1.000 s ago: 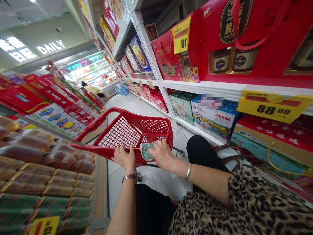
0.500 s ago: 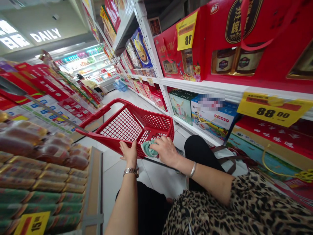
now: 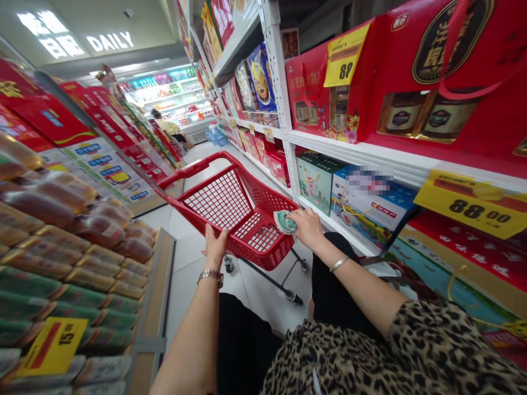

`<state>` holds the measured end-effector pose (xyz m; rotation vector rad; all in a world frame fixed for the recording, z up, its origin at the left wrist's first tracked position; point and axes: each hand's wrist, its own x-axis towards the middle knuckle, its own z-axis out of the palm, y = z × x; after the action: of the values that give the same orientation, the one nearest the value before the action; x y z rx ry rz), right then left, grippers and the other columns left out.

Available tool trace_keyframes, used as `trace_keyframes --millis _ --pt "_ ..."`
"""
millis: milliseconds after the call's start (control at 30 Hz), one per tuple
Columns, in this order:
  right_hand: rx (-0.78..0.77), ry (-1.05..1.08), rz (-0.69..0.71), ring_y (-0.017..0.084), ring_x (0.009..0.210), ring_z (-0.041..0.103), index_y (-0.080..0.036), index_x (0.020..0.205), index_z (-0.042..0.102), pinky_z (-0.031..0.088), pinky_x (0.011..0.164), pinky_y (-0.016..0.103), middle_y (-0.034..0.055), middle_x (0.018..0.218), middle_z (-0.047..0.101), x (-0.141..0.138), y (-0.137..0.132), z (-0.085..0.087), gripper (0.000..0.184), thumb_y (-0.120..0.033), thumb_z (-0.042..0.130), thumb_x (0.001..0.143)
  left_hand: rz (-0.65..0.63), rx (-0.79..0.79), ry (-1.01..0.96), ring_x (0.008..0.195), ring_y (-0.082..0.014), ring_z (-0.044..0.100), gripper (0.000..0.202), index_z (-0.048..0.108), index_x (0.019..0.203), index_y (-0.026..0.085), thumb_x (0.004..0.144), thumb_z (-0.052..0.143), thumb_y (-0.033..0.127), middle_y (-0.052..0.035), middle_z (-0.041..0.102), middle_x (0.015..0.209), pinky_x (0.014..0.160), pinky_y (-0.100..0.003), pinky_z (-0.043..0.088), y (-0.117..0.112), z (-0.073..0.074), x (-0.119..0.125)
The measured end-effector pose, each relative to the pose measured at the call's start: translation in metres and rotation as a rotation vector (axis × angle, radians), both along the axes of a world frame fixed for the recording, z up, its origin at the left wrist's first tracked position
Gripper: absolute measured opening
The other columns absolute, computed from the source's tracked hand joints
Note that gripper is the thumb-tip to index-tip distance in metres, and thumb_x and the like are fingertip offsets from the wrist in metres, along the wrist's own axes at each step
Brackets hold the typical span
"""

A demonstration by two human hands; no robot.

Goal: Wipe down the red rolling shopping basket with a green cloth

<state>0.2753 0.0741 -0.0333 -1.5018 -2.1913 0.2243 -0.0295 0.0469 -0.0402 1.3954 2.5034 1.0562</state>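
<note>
A red mesh shopping basket on a wheeled frame (image 3: 230,200) stands tilted in the aisle in front of me. My left hand (image 3: 214,247) grips its near rim, fingers curled over the edge. My right hand (image 3: 305,227) presses a small teal cloth (image 3: 284,221) against the basket's right rim, fingers closed round it. A watch sits on my left wrist and a bangle on my right. The basket looks empty inside.
White shelves on the right hold red gift boxes (image 3: 329,93) and cartons (image 3: 362,200), with yellow price tags (image 3: 471,206). A display of packaged goods (image 3: 61,230) fills the left. Another person (image 3: 167,125) stands far down the tiled aisle.
The basket has swung and tipped further toward the right. My right hand slid the teal cloth from the near rim along to the right rim. My left hand kept its hold.
</note>
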Motion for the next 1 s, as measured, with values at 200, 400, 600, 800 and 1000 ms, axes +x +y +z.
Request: trace_keyframes --millis 200,400,600,800,1000 --pt "0.018 -0.002 -0.025 0.025 0.106 0.049 -0.030 0.119 0.075 0.033 0.084 0.037 0.0047 0.125 0.070 -0.005 -0.001 -0.003 0.039 -0.010 0.052 0.094 0.145 -0.063 -0.066 0.154 -0.0363 0.034 0.080 0.034 0.160 0.019 0.092 0.046 0.060 -0.0164 0.039 0.166 0.125 -0.066 0.014 -0.025 0.017 0.037" --pt "0.086 -0.056 -0.035 0.027 0.103 0.046 -0.029 0.118 0.074 0.034 0.082 0.038 0.0073 0.125 0.069 -0.016 -0.011 -0.009 0.041 -0.008 0.051 0.093 0.060 -0.179 -0.124 0.158 -0.0355 0.024 0.095 0.023 0.165 0.021 0.086 0.058 0.059 -0.0159 0.031 0.170 0.124 -0.065 0.018 -0.048 0.008 0.077" --pt "0.212 -0.052 0.089 0.026 0.097 0.045 -0.029 0.115 0.074 0.034 0.079 0.038 0.0080 0.120 0.069 -0.034 -0.033 -0.022 0.036 -0.010 0.055 0.091 0.050 -0.177 -0.172 0.160 -0.0300 0.021 0.088 0.015 0.167 0.024 0.089 0.052 0.042 -0.0110 0.028 0.171 0.127 -0.063 0.011 -0.049 0.004 0.075" --pt "0.320 -0.021 0.328 0.025 0.094 0.045 -0.030 0.119 0.074 0.035 0.079 0.037 0.0072 0.123 0.069 -0.062 -0.062 -0.038 0.041 -0.007 0.058 0.089 0.038 -0.165 -0.243 0.157 -0.0317 0.028 0.083 0.016 0.167 0.026 0.091 0.049 0.037 -0.0081 0.029 0.171 0.124 -0.069 0.001 -0.050 0.008 0.058" --pt "0.512 0.038 0.441 0.023 0.090 0.047 -0.029 0.113 0.077 0.033 0.076 0.036 0.0060 0.118 0.073 -0.058 -0.076 -0.067 0.033 -0.009 0.060 0.093 0.033 -0.167 -0.209 0.156 -0.0309 0.032 0.080 0.021 0.166 0.033 0.091 0.049 0.033 -0.0052 0.034 0.169 0.124 -0.069 0.004 -0.051 0.010 0.042"
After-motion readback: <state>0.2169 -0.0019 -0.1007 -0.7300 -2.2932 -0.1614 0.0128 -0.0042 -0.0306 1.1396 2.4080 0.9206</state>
